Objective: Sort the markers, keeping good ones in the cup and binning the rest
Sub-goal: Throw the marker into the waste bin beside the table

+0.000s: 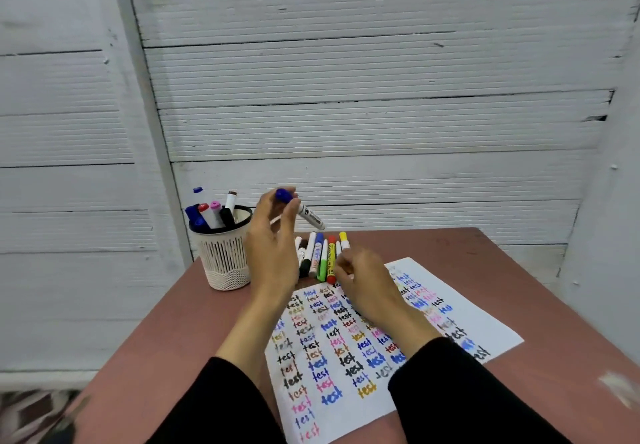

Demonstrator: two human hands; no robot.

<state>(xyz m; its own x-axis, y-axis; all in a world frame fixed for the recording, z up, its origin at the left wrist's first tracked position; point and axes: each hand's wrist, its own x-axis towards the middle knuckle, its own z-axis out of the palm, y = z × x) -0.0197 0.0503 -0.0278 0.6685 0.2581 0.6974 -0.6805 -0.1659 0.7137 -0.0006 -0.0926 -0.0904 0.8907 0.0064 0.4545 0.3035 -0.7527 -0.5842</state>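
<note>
Blue plastic shows at the tips of the left hand (273, 232), whose fingers curl round the capped end of a blue-capped marker (300, 208) held raised over the far part of the table (519, 270), its white barrel slanting down to the right. That marker hangs just right of the mesh cup (225, 253), which stands at the far left of the table with several markers already upright in it. From this, the step in hand looks like the delivery of a tested marker; the next move calls for swinging it left over the rim and letting it drop between the ones already standing there, or carrying it off to a bin if it failed, and no bin is in view. The left wrist is bent back, the forearm rising from a black sleeve at the near edge. The right hand (363, 281) lies lower, knuckles up, its fingers loosely curled just beside the row of loose markers (322, 256) on the table's far side; whether it pinches one cannot be told, since the fingertips are hidden. Its forearm crosses the test sheet (346, 357), a white paper covered with the word "test" in many colours.
</note>
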